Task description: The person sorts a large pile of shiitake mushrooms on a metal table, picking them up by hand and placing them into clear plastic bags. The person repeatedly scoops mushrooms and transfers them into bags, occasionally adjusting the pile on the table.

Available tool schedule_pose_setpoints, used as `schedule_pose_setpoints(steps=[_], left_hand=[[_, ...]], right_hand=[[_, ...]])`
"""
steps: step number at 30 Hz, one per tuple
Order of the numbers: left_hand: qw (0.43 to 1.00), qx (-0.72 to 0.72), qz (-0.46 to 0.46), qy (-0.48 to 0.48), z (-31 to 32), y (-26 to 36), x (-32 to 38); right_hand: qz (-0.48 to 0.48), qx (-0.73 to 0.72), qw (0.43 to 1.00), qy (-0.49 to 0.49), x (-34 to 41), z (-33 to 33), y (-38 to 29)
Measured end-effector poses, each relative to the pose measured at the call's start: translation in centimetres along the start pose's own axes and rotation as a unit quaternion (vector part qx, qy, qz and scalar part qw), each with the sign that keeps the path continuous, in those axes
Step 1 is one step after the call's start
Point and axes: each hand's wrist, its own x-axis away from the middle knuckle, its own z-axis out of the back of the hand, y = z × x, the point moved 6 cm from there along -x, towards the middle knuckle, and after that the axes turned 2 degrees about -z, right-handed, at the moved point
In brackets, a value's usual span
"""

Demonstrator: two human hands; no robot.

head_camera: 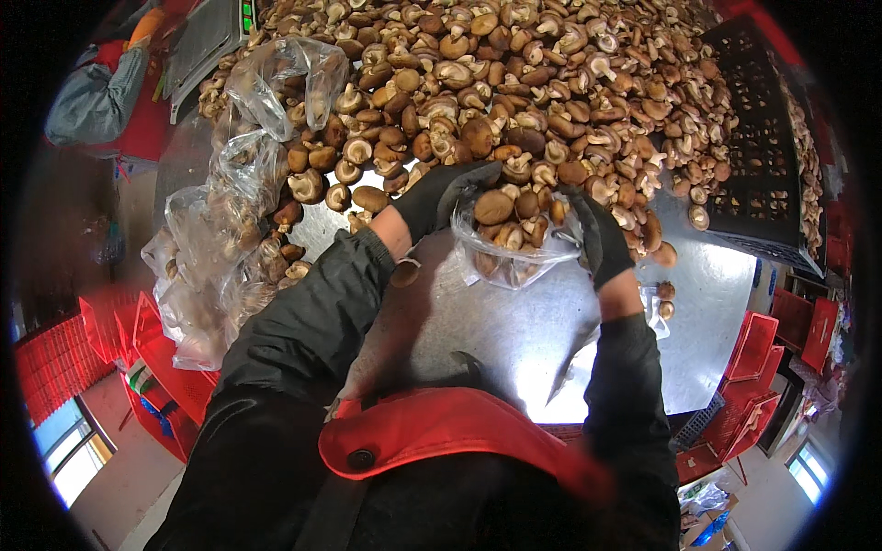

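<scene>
A clear plastic bag [510,265] with brown shiitake mushrooms in it rests on the metal table, its mouth spread wide. My left hand [448,196], in a dark glove, is at the bag's upper left rim, with the fingers reaching over toward the pile. At the bag's right rim is my right hand [598,237], also gloved, its fingertips by the mushrooms at the edge. Beyond both hands lies a large heap of loose shiitake mushrooms [524,103]. Whether the fingers pinch the plastic is partly hidden by the gloves and bag.
Filled clear bags [207,255] line the table's left side. A scale [207,48] stands at upper left, near a co-worker's sleeve [96,103]. At right, a black plastic crate [751,144] holds mushrooms. Red crates [751,351] stand beyond the metal table [710,296].
</scene>
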Motion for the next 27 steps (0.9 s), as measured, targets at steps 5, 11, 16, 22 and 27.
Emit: schedule_pose_setpoints(steps=[5, 11, 16, 22, 27], left_hand=[[0.942, -0.238, -0.219, -0.085, -1.4, 1.1, -0.6], [0.966, -0.25, -0.05, -0.043, -2.3, -1.0, 4.0], [0.865, -0.465, -0.18, 0.051, -3.2, -1.0, 10.6], [0.808, -0.531, -0.222, 0.129, 0.3, -3.5, 14.4], [0.74, -0.552, -0.333, 0.192, 1.3, -0.9, 16.9]], right_hand=[[0.16, 0.226, 0.961, 0.001, -0.2, -1.2, -3.4], [-0.008, -0.054, 0.998, 0.008, 6.6, -2.8, -6.4], [0.038, 0.027, 0.997, 0.054, 13.9, -6.6, -9.2], [0.026, 0.118, 0.98, 0.156, 18.7, -7.3, -8.3], [0.126, 0.187, 0.947, 0.231, 21.3, -6.1, -9.8]])
